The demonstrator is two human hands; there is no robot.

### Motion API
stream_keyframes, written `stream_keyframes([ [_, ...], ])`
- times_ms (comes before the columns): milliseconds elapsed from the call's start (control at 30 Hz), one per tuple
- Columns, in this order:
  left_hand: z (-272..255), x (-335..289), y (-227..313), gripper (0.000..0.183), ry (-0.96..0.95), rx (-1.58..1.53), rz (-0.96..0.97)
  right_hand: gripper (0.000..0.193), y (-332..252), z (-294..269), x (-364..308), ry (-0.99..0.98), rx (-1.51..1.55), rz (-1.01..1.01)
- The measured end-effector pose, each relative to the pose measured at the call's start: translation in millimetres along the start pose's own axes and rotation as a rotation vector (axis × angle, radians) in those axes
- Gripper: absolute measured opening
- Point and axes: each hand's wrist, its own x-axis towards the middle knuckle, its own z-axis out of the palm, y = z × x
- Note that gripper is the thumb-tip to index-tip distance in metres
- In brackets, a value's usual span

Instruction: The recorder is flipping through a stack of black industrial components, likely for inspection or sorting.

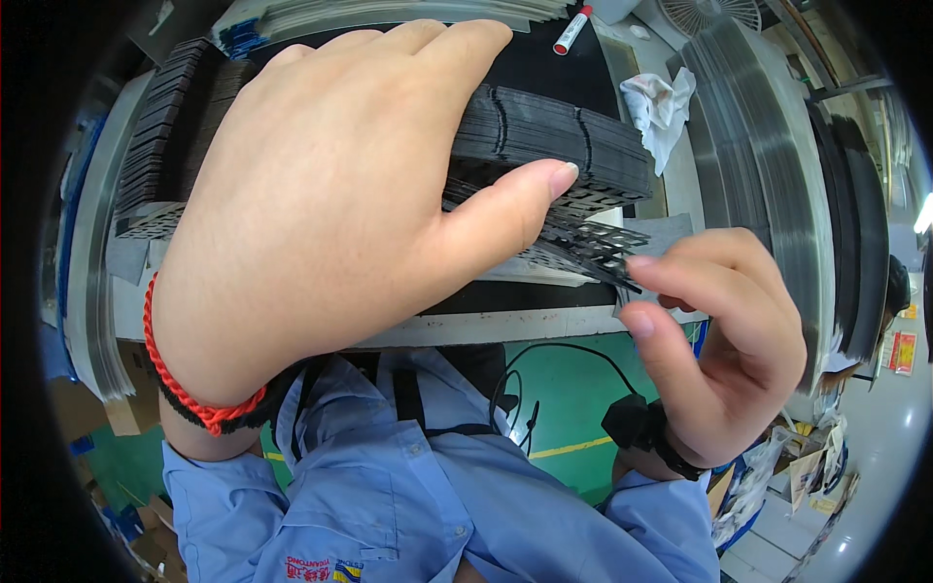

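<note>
My left hand [340, 185] spreads large over a stack of thin black slotted plates [554, 136], its fingers stretched out flat and its thumb reaching across the near side. The palm hides much of the stack, so whether it presses on the plates is hard to tell. Below the stack, several loose perforated black sheets [583, 243] fan out at a slant. My right hand [719, 330] is at their right-hand corner. Its thumb and index finger are apart, with the sheet tips just beside the gap and no clear grip on them.
Another stack of black plates [160, 146] stands at the left. Tall piles of greyish sheets [758, 185] rise at the right. A crumpled white cloth [661, 107] and a red-and-white marker [572, 31] lie towards the back. A black cable [573, 347] hangs below the white table edge [486, 324].
</note>
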Motion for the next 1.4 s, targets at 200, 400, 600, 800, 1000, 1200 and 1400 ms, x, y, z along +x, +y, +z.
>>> stream_keyframes([
  [200, -3, 1, 2, 0.059, 0.015, -0.001, -0.014, 0.022, -10, 7, 2, 0.049, -0.089, 0.1],
  [400, 0, 0, 2, 0.058, 0.024, 0.01, -0.023, 0.019, -2, 18, -5, 0.186, -0.154, -0.003],
  [600, 4, 1, 2, 0.058, 0.02, -0.014, -0.02, 0.024, -4, 22, -11, 0.199, -0.193, -0.034],
  [800, 4, 2, 2, 0.057, 0.031, -0.006, -0.027, 0.038, -3, 30, -17, 0.248, -0.341, -0.124],
  [1000, -1, 0, 2, 0.056, 0.028, 0.014, -0.032, 0.043, 13, 33, -23, 0.297, -0.428, -0.287],
  [1200, 1, 1, 1, 0.057, 0.019, 0.012, -0.025, 0.043, 15, 29, -26, 0.241, -0.536, -0.33],
  [1400, -1, 2, 2, 0.058, -0.02, 0.019, -0.021, 0.038, 17, 30, -26, 0.274, -0.595, -0.363],
])
